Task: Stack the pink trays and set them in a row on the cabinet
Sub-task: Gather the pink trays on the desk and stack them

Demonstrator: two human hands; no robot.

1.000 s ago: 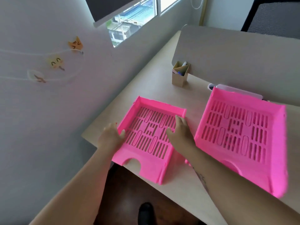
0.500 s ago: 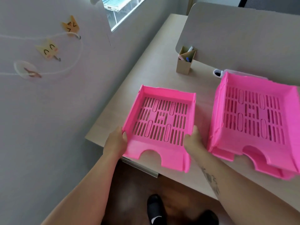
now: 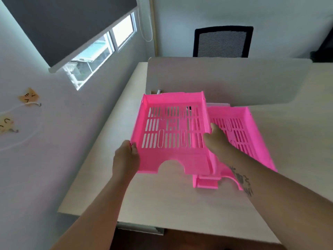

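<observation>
1. A pale wooden desk (image 3: pixel 162 204) runs along a white wall, a grey divider panel (image 3: pixel 225 80) standing across its far side.
2. Centre stage: a pink slotted tray (image 3: pixel 173 134) held up off the desk, its notched front edge towards the person, roughly level.
3. The left hand (image 3: pixel 126 157) clamps that tray's near left corner, fingers curled round the side wall.
4. The right hand (image 3: pixel 216 139) grips the tray's right wall, thumb inside over the slotted floor, fingers wrapped outside.
5. Just to the right and lower, the stacked pink trays (image 3: pixel 239 134) rest on the desk; the lifted tray's right edge overlaps their left side, and the right forearm crosses over them.
6. Whether the held tray touches that stack, I cannot tell.
7. Behind the lifted tray, a small box (image 3: pixel 155 92) with pens barely peeks out.
8. Further out: a black mesh chair (image 3: pixel 222 42) beyond the divider, a window (image 3: pixel 100 51) under a dark roller blind (image 3: pixel 63 24), and cat-face paper cutouts (image 3: pixel 28 96) on the wall at left.
</observation>
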